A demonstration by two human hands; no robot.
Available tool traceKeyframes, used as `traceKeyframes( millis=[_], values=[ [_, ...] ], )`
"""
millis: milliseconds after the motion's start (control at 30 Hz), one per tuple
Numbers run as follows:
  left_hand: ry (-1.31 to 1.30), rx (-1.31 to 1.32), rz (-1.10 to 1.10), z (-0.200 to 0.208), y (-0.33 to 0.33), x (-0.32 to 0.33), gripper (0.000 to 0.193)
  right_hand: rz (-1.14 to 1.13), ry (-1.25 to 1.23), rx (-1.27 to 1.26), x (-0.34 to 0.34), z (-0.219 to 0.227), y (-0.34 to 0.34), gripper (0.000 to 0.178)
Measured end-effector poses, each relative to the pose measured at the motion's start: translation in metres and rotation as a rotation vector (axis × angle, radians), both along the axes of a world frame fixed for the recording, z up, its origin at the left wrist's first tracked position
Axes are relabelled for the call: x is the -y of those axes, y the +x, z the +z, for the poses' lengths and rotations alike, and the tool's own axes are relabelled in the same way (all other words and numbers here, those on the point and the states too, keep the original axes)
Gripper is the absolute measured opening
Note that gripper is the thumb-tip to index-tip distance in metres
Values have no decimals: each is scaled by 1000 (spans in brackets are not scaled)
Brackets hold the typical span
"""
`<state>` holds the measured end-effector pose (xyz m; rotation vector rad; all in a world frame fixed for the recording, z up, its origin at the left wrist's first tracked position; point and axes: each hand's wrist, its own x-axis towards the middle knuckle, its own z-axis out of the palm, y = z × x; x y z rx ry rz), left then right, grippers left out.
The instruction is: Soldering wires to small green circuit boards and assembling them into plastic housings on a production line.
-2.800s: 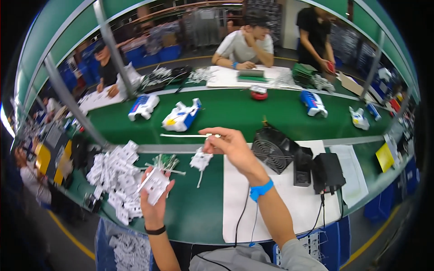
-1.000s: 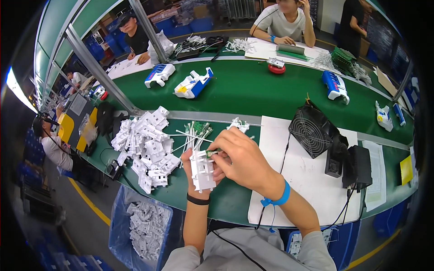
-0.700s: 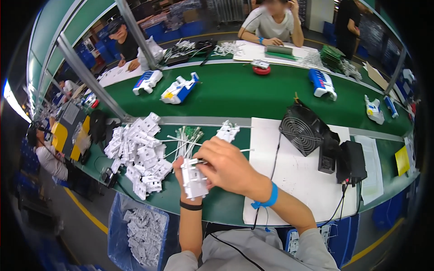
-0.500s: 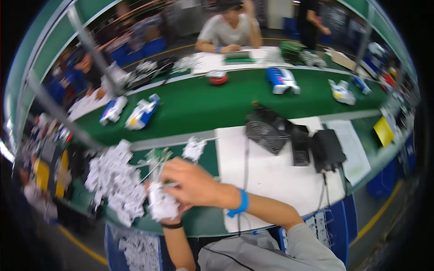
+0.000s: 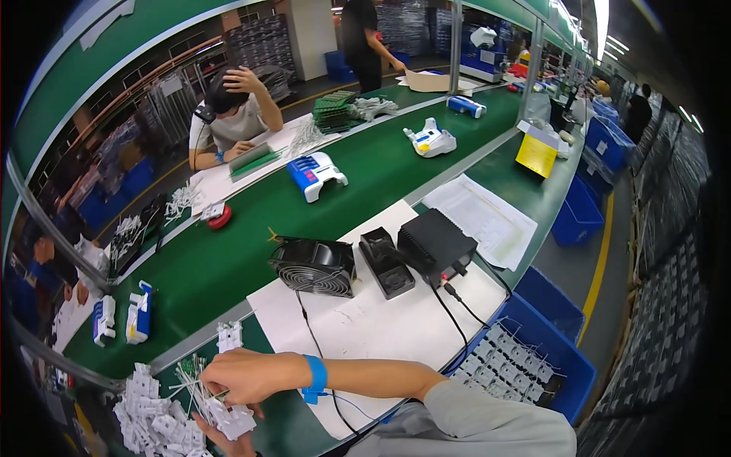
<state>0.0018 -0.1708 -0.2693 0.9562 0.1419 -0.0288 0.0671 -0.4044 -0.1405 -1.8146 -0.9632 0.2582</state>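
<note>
My left hand [image 5: 231,444] is closed around a white moulded plastic part [image 5: 233,423] at the near left of the bench. Just above it, my right hand [image 5: 247,375], with a blue strap on its wrist, has its fingers curled down against the part. Whatever those fingertips pinch is hidden. Beside them lie small green circuit boards with white wires [image 5: 187,369], partly covered by the right hand. A heap of white plastic parts [image 5: 154,417] is left of my hands, and a single white part [image 5: 229,336] lies beyond them.
A black fan [image 5: 314,265], a black holder [image 5: 386,263] and a black box with cables [image 5: 436,242] stand on white board. Beyond runs a green conveyor [image 5: 251,244] carrying blue-and-white housings [image 5: 316,177]. A person [image 5: 232,122] sits opposite. Blue bins [image 5: 567,373] stand right.
The view has swung to the right, so the bench and my hands appear further left and lower. My left hand still holds the white part, with my right hand over it.
</note>
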Motion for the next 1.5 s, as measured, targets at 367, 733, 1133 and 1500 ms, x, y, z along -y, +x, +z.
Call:
traceKeyframes(
  millis=[367,733,1133,1500],
  values=[
    [807,297,189,41,0,25,43,-161,106,326,-12,-23,3,28],
    [730,342,359,7,20,6,39,-135,77,338,-12,-28,2,27],
    [837,270,572,19,21,20,23,-249,9,521,-25,-31,-11,15],
    [719,216,701,36,21,50,27,-313,36,545,-38,-34,-21,23]
  ],
)
